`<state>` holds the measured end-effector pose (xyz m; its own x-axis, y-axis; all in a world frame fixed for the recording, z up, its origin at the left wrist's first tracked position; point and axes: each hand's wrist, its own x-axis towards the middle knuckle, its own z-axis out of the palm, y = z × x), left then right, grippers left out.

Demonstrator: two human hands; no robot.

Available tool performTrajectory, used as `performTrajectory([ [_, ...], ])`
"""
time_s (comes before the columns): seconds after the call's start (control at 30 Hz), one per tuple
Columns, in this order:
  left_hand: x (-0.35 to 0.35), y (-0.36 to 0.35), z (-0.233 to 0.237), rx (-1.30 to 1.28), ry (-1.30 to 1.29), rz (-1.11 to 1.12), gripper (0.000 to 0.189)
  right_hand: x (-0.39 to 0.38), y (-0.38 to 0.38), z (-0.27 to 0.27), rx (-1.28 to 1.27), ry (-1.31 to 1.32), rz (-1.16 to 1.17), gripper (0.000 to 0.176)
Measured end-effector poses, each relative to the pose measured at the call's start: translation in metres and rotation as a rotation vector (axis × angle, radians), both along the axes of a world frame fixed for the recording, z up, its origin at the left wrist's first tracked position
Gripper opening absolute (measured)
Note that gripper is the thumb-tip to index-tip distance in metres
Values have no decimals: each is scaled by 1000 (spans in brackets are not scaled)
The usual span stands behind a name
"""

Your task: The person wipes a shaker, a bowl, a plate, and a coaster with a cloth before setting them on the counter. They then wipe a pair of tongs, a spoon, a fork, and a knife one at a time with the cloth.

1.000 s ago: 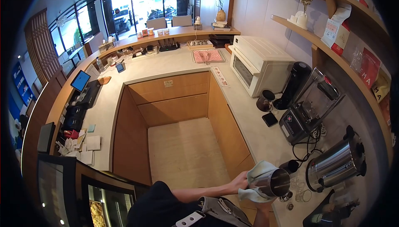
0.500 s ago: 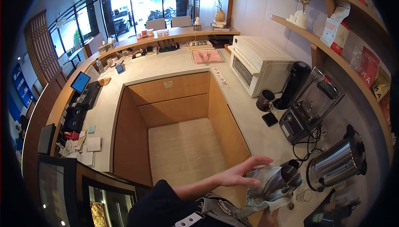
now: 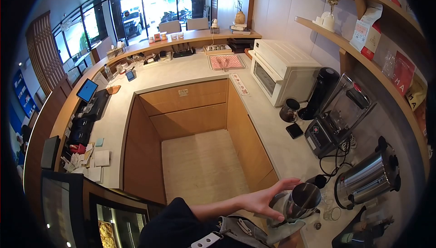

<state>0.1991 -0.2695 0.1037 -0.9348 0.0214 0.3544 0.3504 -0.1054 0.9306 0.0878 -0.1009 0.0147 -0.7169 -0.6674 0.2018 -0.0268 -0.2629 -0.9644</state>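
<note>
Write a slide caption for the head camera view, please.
A person's left hand spread open against a metal cup and cloth, with a blender farther along the counter.

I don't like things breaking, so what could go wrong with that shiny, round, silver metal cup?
The cup might slip: the left hand is spread open, and the pale green fabric cloth against the metal could slide. The cup might also knock the small, clear, round glass nearby.
</note>
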Motion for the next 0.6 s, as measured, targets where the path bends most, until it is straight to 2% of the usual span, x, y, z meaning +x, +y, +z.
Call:
performTrajectory([
  [0.4, -1, 3, 3, -145, 36, -54, 112, -3, -4, -3, -100, -200, -40, 34],
  [0.5, -7, 5, -5, -214, 238, -44, 107, -6, -6, -3, -141, -274, -45, 33],
  [0.6, -3, 7, 0, -211, 149, 4, 104, -9, -8, -5, -187, -369, -58, 33],
])
